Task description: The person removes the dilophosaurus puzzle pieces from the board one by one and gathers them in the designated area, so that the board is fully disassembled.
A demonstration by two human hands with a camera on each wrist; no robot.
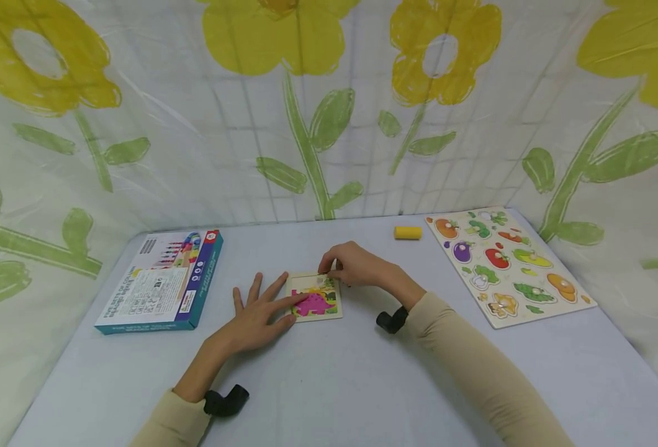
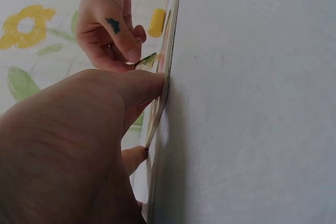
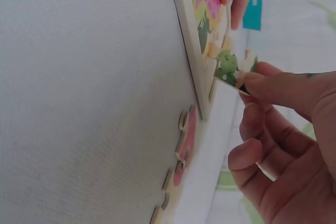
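Note:
A small wooden jigsaw puzzle [image 1: 315, 308] with a pink dinosaur lies in a pale frame at the middle of the table. My left hand [image 1: 259, 320] spreads over its left side, fingers extended, the index finger touching the dinosaur. The left thumb meets the frame's edge in the left wrist view. Over the top right corner, my right hand [image 1: 354, 266] pinches a puzzle piece [image 3: 228, 67] printed with a green cactus between thumb and fingers. That piece is tilted, raised partly above the frame. Loose pink puzzle pieces [image 3: 187, 141] lie beyond the frame's corner in the right wrist view.
A flat blue-edged box [image 1: 156, 279] lies at the left. On the right is a vegetable peg puzzle board [image 1: 510, 267], with a yellow cylinder [image 1: 407, 233] near its upper left corner. A flower-printed curtain [image 1: 239, 136] hangs behind the table.

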